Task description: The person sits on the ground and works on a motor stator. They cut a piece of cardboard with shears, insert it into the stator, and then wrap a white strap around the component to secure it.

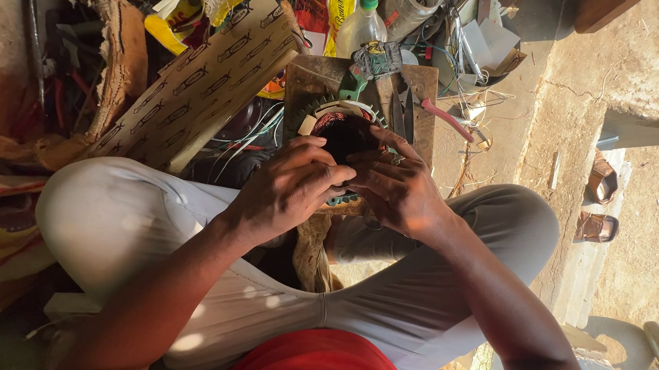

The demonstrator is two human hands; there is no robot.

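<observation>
Two hands meet: our left hand (288, 184) and right hand (395, 186) grip a wire coil (341, 131) above a cluttered wooden tabletop (424, 84); concrete floor (658, 206) beside.

A clear plastic bottle (362, 22) with a green cap stands beyond the wooden block (426, 97). A patterned cardboard sheet (209, 84) leans nearby. Two brown sandals (599, 203) lie on the concrete floor (654, 238).

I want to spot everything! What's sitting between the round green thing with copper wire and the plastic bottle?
In the head view, a small green tool lies on the wooden block, between the wound ring and the clear, green-capped bottle.
</observation>
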